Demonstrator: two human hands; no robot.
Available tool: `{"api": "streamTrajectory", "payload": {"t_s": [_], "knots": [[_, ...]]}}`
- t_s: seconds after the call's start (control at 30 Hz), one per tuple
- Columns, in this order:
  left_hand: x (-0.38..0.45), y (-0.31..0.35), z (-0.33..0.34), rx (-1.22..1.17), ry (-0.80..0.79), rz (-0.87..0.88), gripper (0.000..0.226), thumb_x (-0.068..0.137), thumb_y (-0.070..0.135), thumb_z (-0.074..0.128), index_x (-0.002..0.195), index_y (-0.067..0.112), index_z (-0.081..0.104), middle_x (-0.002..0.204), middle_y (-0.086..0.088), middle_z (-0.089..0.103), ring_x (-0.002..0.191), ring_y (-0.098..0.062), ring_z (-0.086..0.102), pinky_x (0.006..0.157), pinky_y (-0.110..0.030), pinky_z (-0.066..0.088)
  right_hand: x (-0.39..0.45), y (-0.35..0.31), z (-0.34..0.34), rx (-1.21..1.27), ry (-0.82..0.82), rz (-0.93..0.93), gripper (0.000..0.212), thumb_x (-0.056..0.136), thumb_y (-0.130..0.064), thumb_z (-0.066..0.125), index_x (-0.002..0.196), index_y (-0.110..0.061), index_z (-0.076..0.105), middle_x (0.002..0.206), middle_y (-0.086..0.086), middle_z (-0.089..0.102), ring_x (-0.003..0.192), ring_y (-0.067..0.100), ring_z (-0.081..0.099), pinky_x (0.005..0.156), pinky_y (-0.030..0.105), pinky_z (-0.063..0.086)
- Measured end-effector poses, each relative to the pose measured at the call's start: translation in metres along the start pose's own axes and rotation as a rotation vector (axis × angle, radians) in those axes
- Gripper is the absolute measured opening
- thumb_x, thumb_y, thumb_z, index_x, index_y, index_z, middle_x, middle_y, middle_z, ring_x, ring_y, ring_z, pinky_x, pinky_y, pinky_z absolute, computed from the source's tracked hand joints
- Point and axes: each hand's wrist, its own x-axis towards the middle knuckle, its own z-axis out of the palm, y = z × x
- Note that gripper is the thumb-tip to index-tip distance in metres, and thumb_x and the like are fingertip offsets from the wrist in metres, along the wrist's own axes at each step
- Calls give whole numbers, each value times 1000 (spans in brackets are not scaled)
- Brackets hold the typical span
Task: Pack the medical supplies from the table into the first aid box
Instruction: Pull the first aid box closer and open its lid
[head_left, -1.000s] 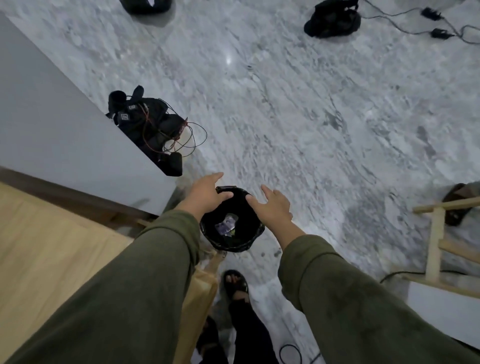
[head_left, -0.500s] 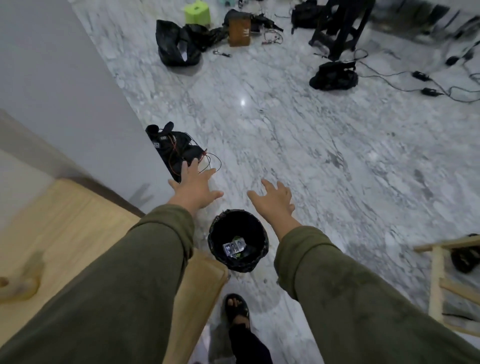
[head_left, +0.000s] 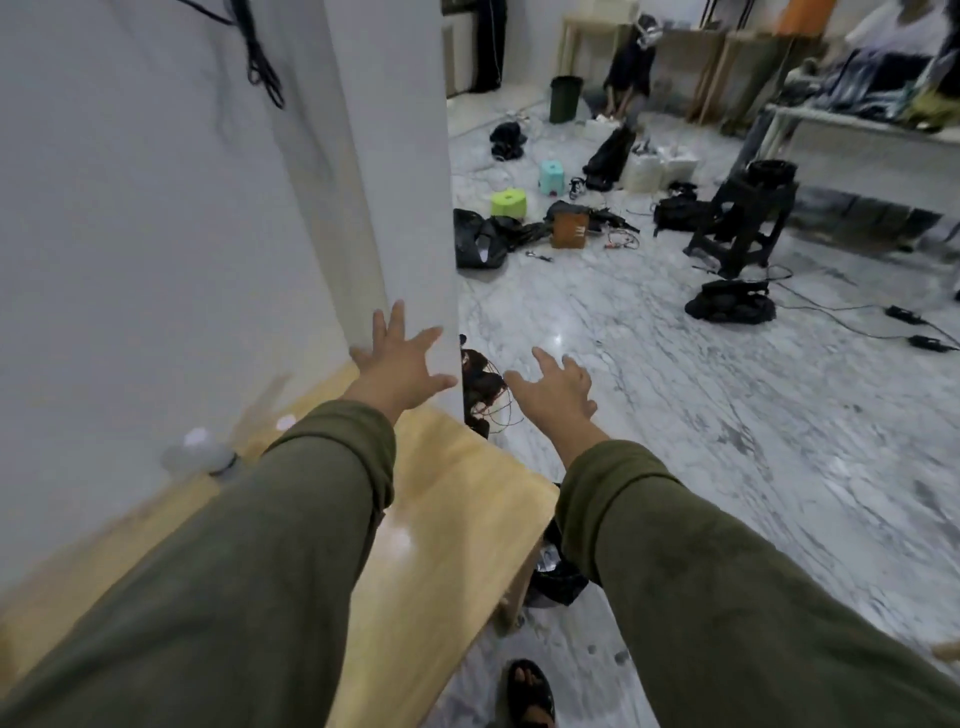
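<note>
My left hand (head_left: 402, 361) is stretched out over the far corner of the wooden table (head_left: 457, 525), fingers spread, holding nothing. My right hand (head_left: 558, 392) reaches forward beside the table over the marble floor, also empty with fingers apart. A blurred white rounded object (head_left: 200, 457) lies on the table by the wall. The first aid box is not in view. A black waste bin (head_left: 553, 579) stands on the floor at the table's corner, mostly hidden under my right sleeve.
A white wall (head_left: 208, 208) rises right behind the table. A black bag with wires (head_left: 480, 387) lies on the floor at the wall's corner. Further off lie bags, green (head_left: 509, 202) and teal stools, a black stand (head_left: 743, 218) and cables. My sandalled foot (head_left: 530, 693) is below.
The view has swung up and left from the bin toward the table and wall. Both hands lifted away from the bin, which now sits low under my right arm.
</note>
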Motion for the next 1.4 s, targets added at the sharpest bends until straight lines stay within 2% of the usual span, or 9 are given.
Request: {"api": "streamTrajectory", "payload": {"t_s": [0.33,0.5,0.73,0.97,1.13,1.4], "knots": [[-115,-121,-93,-18,212,-259,77,86,51,58,148,37,16,158,-3,-22,144,-29,-23,112,-62,1,-91,-128,49,-74,-63,-379,63,86,-49,47,144,-33,28,158,5,14,146,27,2,114,56,12],[-163,-169,-108,-48,283,-421,77,86,51,59,148,37,16,158,-4,-21,144,-29,-23,112,-62,1,-121,-172,78,-138,-124,-549,62,88,-51,45,145,-32,26,158,6,15,145,30,6,114,56,13],[-241,-233,-108,-94,313,-711,78,85,52,59,148,37,15,158,-5,-20,145,-30,-21,112,-62,5,-168,-231,128,-203,-301,-774,64,89,-50,46,146,-32,24,159,4,11,146,29,3,113,56,12],[-332,-282,-79,-167,327,-932,79,85,49,60,149,35,16,159,-6,-19,145,-30,-20,113,-61,3,-233,-241,195,-290,-490,-977,64,88,-51,48,145,-33,24,159,4,10,147,29,1,114,57,10],[-393,-315,-51,-191,300,-1052,82,85,50,61,149,34,14,159,-7,-19,145,-32,-20,112,-62,4,-286,-240,244,-338,-578,-1039,65,87,-51,50,145,-34,25,159,4,12,146,29,3,114,57,11],[-451,-377,-31,-240,239,-1076,83,84,50,62,149,33,13,159,-7,-15,146,-32,-14,113,-61,7,-352,-237,312,-408,-582,-1093,70,85,-51,55,145,-34,23,158,4,14,146,29,8,113,58,14]]}}
